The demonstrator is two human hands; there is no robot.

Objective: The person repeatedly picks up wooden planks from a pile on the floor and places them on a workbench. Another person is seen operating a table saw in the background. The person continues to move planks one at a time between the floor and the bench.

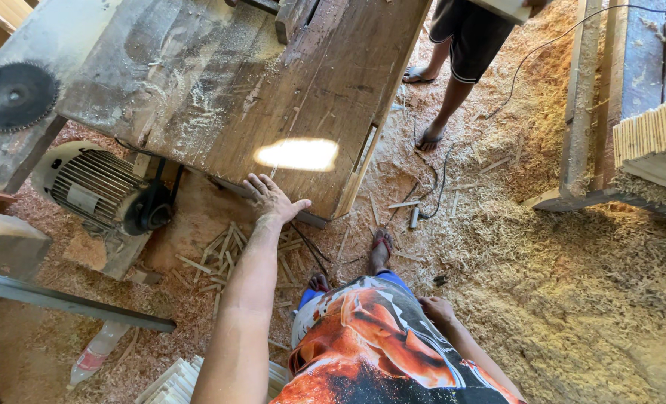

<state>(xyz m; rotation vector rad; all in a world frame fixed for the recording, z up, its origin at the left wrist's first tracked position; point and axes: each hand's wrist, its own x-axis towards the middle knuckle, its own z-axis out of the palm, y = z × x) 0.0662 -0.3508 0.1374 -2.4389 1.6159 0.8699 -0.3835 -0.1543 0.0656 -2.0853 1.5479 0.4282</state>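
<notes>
Workbench (221, 90) edge bears the spread-open left hand (271, 198); right hand (437, 308) hangs loose, holding nothing.

A woodworking shop — a rough one. Sawdust and shavings (542, 262) blanket the floor, offcut sticks (224, 258) lie scattered, and a worn plank surface (221, 82) sits over an electric motor (97, 191). A circular saw blade (13, 96) rests nearby — beside stacked cut slats (654, 131).
</notes>
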